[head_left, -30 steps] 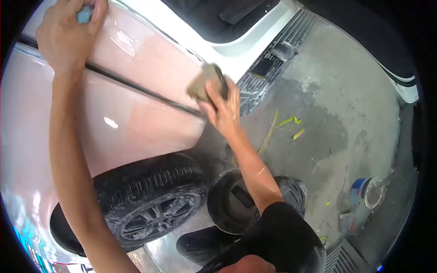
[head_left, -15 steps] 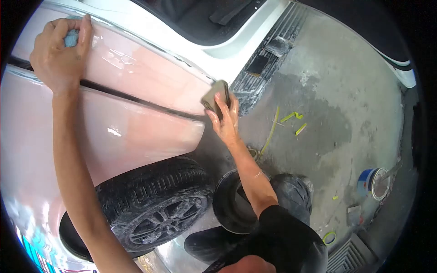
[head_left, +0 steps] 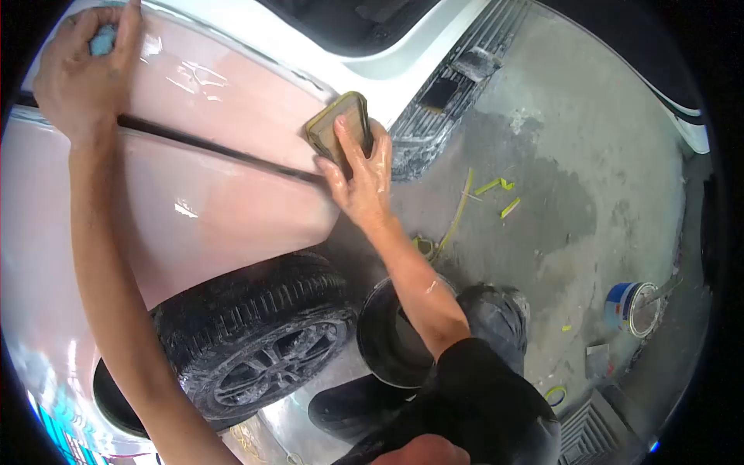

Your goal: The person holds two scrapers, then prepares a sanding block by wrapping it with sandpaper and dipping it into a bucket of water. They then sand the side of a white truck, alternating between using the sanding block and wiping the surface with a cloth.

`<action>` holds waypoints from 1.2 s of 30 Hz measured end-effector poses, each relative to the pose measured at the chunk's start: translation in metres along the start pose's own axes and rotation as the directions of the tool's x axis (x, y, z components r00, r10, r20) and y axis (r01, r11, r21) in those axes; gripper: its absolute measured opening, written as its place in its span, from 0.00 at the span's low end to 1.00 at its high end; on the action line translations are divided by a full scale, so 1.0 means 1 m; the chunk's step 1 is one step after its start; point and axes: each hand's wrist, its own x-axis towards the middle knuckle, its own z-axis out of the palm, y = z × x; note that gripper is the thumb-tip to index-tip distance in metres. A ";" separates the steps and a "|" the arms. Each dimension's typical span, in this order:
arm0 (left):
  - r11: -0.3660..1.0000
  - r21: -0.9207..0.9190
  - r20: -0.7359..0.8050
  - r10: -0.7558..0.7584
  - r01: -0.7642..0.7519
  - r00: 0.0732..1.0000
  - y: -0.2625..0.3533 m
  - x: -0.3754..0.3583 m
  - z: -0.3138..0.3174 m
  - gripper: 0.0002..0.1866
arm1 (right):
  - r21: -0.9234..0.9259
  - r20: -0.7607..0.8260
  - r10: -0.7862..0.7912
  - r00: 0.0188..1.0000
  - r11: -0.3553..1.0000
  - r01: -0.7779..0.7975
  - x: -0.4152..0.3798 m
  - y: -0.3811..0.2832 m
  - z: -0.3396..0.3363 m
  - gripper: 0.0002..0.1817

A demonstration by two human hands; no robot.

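Observation:
Wet pinkish patches cover the car's body panel [head_left: 225, 116], which a dark gap divides from the panel over the wheel. My left hand [head_left: 85, 77] is at the upper left on the panel, its fingers curled round a blue crumpled cloth or sponge [head_left: 102, 40]. In my right hand [head_left: 363, 174] is a flat olive-brown sanding pad [head_left: 329, 128], pressed against the panel's edge beside the white door sill [head_left: 364, 101]. The fingers of my right hand look wet.
Below the panel stands a black tyre [head_left: 256, 310] with a dusty rim. A black bucket [head_left: 372, 341] is by my knees. Yellow tape scraps [head_left: 510, 208] lie on the concrete floor [head_left: 573, 155]. A blue-and-white can [head_left: 620, 306] stands at the right.
My right hand and the pad have moved left and up along the panel. My left hand appears slightly further left and up, still round the blue thing. The view has shifted a little.

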 end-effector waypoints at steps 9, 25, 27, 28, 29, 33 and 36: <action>0.999 -0.012 -0.011 -0.050 0.050 0.999 0.003 0.004 -0.002 0.13 | -0.007 -0.008 -0.057 0.998 0.998 0.057 0.003 0.006 -0.002 0.37; 0.998 -0.036 -0.063 0.056 -0.058 0.996 -0.001 0.008 -0.004 0.12 | -0.002 -0.091 0.068 0.994 0.998 -0.069 -0.028 -0.033 0.022 0.37; 0.998 -0.050 -0.064 0.039 -0.042 0.997 -0.001 0.009 -0.008 0.12 | -0.057 -0.033 -0.019 0.999 0.998 0.017 -0.035 -0.035 0.015 0.35; 0.998 -0.030 -0.053 0.045 -0.047 0.998 -0.002 0.009 -0.008 0.12 | -0.056 -0.048 0.000 0.999 0.998 -0.002 -0.033 -0.031 0.015 0.35; 0.998 -0.014 -0.040 0.055 -0.056 0.998 -0.001 0.007 -0.007 0.12 | -0.054 -0.063 0.025 0.998 0.998 -0.028 -0.026 -0.030 0.016 0.35; 0.969 -0.229 -0.091 -0.118 0.095 0.989 0.004 -0.010 0.016 0.12 | 0.151 -0.232 0.290 0.928 0.954 -0.260 0.013 -0.046 0.024 0.35; 0.863 -0.479 -0.093 -0.230 0.158 0.969 -0.013 -0.018 0.055 0.13 | -0.080 -0.118 0.052 0.992 0.995 -0.062 -0.034 -0.063 0.028 0.36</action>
